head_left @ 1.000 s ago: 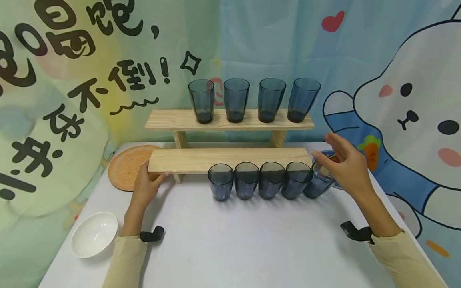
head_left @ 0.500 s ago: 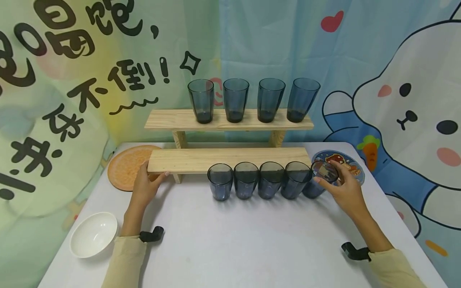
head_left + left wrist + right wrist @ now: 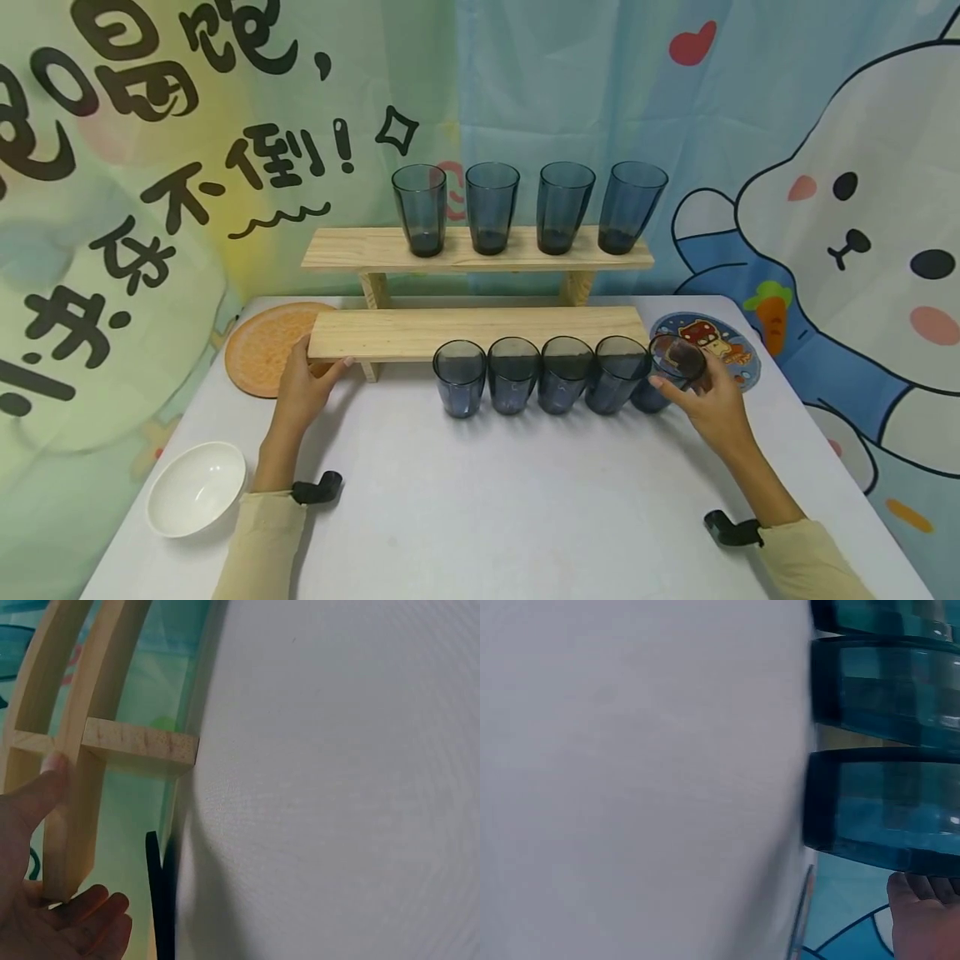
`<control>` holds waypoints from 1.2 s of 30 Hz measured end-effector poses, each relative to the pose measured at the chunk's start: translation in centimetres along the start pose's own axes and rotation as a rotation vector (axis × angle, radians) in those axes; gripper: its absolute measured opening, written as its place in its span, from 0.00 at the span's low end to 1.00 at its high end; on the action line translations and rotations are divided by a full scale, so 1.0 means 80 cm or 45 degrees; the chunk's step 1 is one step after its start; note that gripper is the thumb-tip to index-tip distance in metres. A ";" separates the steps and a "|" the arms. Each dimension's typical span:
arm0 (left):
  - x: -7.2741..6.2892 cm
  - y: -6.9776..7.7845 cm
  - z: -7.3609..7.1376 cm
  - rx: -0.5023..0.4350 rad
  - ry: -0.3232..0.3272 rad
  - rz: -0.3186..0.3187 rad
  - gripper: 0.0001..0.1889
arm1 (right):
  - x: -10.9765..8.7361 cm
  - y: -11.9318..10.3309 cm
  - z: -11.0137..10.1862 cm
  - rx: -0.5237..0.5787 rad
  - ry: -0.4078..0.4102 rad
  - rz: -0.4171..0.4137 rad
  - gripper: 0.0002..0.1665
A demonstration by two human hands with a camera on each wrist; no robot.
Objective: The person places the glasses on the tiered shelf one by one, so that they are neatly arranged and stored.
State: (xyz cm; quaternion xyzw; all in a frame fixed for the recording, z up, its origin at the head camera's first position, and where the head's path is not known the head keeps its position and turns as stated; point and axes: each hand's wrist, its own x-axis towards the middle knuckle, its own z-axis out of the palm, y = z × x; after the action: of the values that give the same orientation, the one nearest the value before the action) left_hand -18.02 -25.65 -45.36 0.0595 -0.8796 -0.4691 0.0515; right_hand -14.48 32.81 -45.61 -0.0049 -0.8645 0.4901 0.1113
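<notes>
A blue-and-green cartoon backdrop [image 3: 525,100] with dark lettering [image 3: 279,160] hangs behind a white table [image 3: 510,500].

Four glasses [image 3: 491,208] stand on the upper board [image 3: 455,250] of the tiered stand [image 3: 450,332], five tumblers [image 3: 562,375] before its right side. Left of it lies a round mat [image 3: 266,350], right a disc [image 3: 731,346], front-left a bowl [image 3: 197,490].

Head view: bright, even, soft shadows on table [image 3: 525,500]; wrist views: dimmer, greyer; left wrist: wooden stand [image 3: 95,686] bowed by lens
</notes>
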 end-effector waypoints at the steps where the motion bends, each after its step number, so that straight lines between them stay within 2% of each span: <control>1: 0.000 0.000 0.000 -0.005 -0.002 -0.002 0.48 | 0.000 0.002 0.001 -0.005 0.002 0.006 0.48; 8: 0.001 0.000 0.000 -0.018 -0.005 -0.004 0.49 | -0.001 0.006 0.004 -0.005 0.030 0.031 0.47; 18: 0.000 0.000 0.000 -0.004 -0.001 -0.011 0.48 | 0.000 -0.012 -0.013 -0.110 0.036 0.043 0.44; 26: 0.001 0.000 0.000 0.008 0.009 -0.001 0.48 | 0.020 -0.064 -0.048 -0.154 0.100 0.033 0.45; 30: 0.002 -0.001 0.001 0.001 0.006 0.000 0.48 | 0.033 -0.098 -0.061 -0.166 0.123 -0.033 0.44; 33: 0.001 -0.002 0.001 0.001 0.003 -0.004 0.49 | 0.042 -0.123 -0.062 -0.167 0.115 -0.100 0.42; 36: 0.001 -0.002 0.000 0.003 0.002 -0.005 0.49 | 0.049 -0.149 -0.051 -0.097 0.070 -0.143 0.40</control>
State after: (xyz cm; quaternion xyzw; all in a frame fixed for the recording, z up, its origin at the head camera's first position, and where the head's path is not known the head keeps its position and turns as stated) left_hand -18.11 -25.77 -45.49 0.0617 -0.8799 -0.4683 0.0511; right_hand -16.27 30.54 -32.70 0.0260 -0.8780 0.4496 0.1621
